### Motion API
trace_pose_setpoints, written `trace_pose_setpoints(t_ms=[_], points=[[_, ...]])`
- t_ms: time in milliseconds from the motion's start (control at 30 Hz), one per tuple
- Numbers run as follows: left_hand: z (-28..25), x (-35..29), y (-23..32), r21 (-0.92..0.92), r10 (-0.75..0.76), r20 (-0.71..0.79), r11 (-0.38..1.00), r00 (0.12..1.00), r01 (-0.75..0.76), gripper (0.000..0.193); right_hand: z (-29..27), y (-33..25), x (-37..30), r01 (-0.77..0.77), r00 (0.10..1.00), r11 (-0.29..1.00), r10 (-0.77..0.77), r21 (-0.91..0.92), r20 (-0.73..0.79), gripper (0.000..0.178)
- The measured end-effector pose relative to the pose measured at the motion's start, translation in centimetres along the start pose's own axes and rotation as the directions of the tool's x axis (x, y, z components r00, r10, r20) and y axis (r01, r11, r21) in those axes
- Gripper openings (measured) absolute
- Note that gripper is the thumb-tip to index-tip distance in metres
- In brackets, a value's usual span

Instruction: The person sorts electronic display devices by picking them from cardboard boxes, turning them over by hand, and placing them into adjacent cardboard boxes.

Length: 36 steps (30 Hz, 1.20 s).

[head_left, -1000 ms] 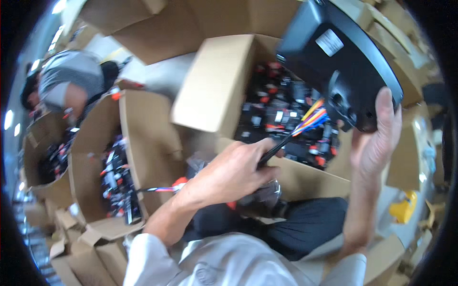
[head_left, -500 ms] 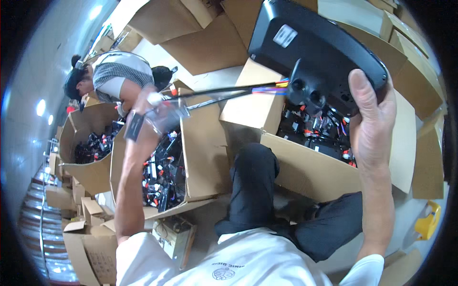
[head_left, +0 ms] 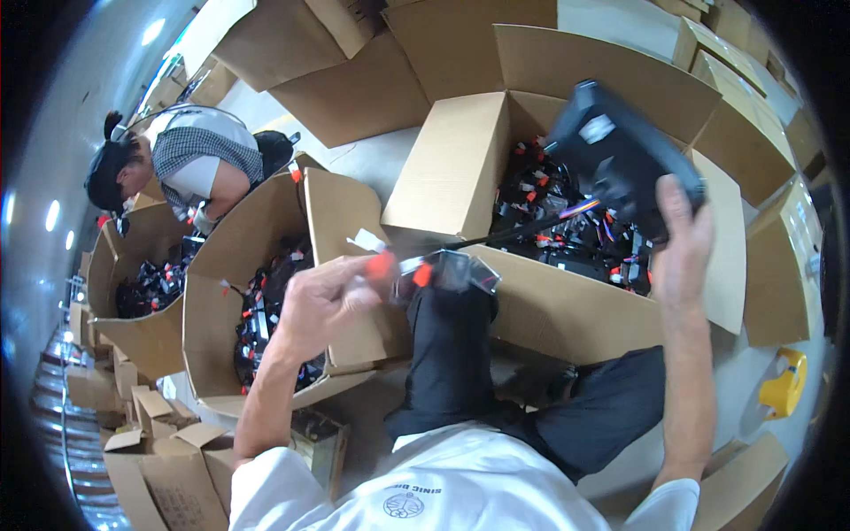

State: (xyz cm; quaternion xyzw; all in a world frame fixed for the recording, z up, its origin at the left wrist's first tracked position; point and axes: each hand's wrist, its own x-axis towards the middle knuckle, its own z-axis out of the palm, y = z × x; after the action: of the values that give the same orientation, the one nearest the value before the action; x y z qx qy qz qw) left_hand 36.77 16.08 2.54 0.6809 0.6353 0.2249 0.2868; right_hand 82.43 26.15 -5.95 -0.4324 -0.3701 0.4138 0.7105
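A black casing (head_left: 620, 150) hangs over an open carton (head_left: 575, 305), its right end gripped between the thumb and hidden fingers of the right hand (head_left: 682, 234), wrist upright. A black cable (head_left: 518, 234) runs toward the left hand (head_left: 329, 303), which curls, blurred, beside red-orange connectors (head_left: 423, 275); whether it grips them cannot be told.

A hand could reach over the box's front wall (head_left: 575, 305), but the black cable (head_left: 518, 234) crosses at left and the black case (head_left: 630, 146) blocks the right.
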Motion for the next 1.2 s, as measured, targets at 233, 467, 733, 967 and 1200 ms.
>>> trace_pose_setpoints(t_ms=[233, 467, 733, 967, 1200], points=[[-3.1, 1.3, -0.2, -0.261, 0.055, -0.132, 0.961, 0.990, -0.088, 0.041, 1.1, 0.4, -2.3, 0.035, 0.981, 0.999, -0.028, -0.036, 0.193, 0.070], [-4.5, 0.5, -7.5, -0.553, -0.322, -0.319, 0.827, 0.891, 0.101, 0.033, -2.4, 1.3, 0.2, -0.035, 0.996, 0.999, 0.032, 0.026, 0.088, 0.059], [-1.9, -1.6, -3.8, 0.164, 0.288, 0.104, 0.939, 0.952, -0.302, 0.020, 1.0, 0.2, 0.6, 0.000, 0.993, 0.998, -0.008, 0.066, 0.117, 0.055], [-3.7, -0.8, -5.8, -0.322, -0.252, 0.315, 0.879, 0.915, 0.352, 0.032, 1.0, 0.0, -0.2, 0.019, 0.996, 0.999, -0.022, 0.040, 0.081, 0.059], [0.5, -1.1, -7.0, -0.360, 0.041, 0.430, 0.924, 0.902, 0.130, 0.029, 1.8, -1.4, -1.0, 0.063, 0.994, 0.997, -0.066, 0.032, 0.088, 0.057]])
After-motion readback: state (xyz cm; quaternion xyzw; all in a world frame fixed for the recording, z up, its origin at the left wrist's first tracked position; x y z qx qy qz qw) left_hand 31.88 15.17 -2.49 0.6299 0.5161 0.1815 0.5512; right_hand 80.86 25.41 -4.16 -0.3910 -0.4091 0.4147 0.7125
